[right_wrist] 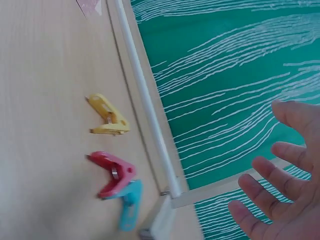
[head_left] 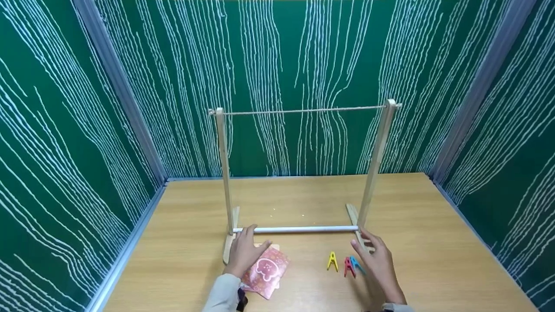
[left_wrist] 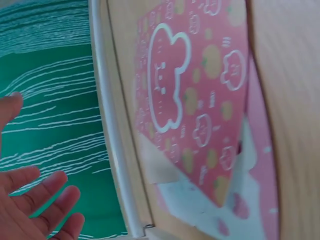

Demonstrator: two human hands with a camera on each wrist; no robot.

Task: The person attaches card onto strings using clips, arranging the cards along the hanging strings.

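Observation:
A wooden stand with a left post (head_left: 224, 173) and a right post (head_left: 376, 169) has a string (head_left: 299, 111) across the top and a white rod (head_left: 303, 229) low down. My left hand (head_left: 246, 251) is at the rod's left end, fingers spread; contact is unclear. Below it lies a pink card with a bear print (left_wrist: 170, 80), stacked over other printed pieces (left_wrist: 240, 200). My right hand (head_left: 378, 260) hovers by the right foot, fingers extended and holding nothing. Left of it lie a yellow clothespin (right_wrist: 107, 112), a red clothespin (right_wrist: 114, 172) and a blue clothespin (right_wrist: 131, 202), the last two touching.
The wooden tabletop (head_left: 173, 260) carries everything, with a few tiny pale specks behind the rod. Green walls (head_left: 295, 151) with white wavy lines enclose it at the back and both sides, joined by grey corner posts (head_left: 125, 95).

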